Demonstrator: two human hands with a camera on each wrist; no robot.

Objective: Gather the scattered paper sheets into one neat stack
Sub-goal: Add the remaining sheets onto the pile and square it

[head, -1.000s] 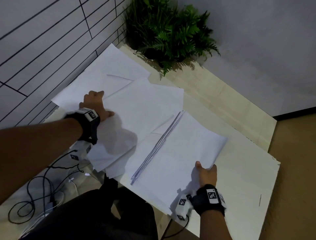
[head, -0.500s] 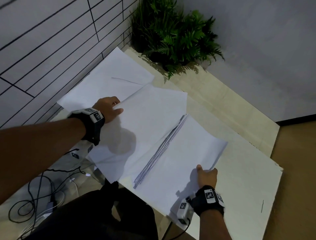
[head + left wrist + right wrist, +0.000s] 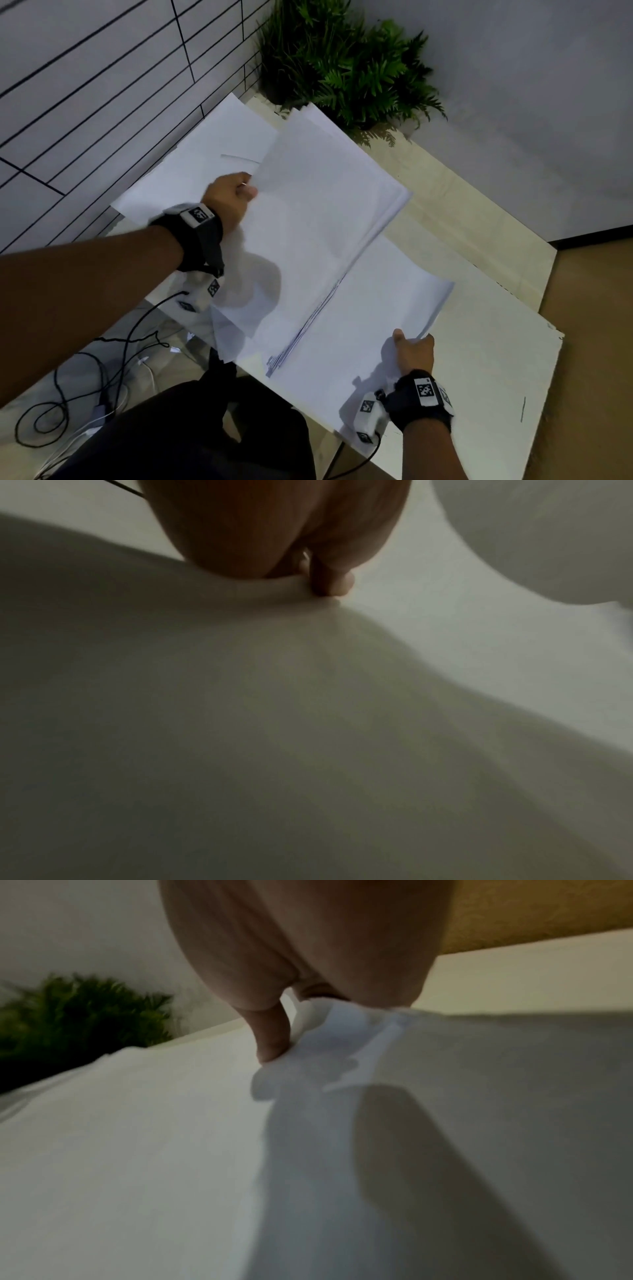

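White paper sheets cover the left half of a pale table (image 3: 486,342). My left hand (image 3: 233,195) pinches the left edge of a lifted bundle of sheets (image 3: 322,205), which tilts up over the table; the left wrist view shows my fingers (image 3: 329,580) curled on that paper edge. My right hand (image 3: 412,349) grips the near right corner of a second stack (image 3: 370,315), thumb on top, as the right wrist view shows with the thumb (image 3: 274,1031) pressing the sheet (image 3: 171,1150). More sheets (image 3: 205,164) lie flat by the wall behind my left hand.
A potted fern (image 3: 349,65) stands at the table's far corner. A lined wall (image 3: 102,85) runs along the left. Black and white cables (image 3: 85,377) lie on the floor below the table's left edge. The table's right part shows bare surface.
My left hand has lifted its bundle of sheets off the table and swung it up and right toward the stack in my right hand. The right hand has stayed at its corner.
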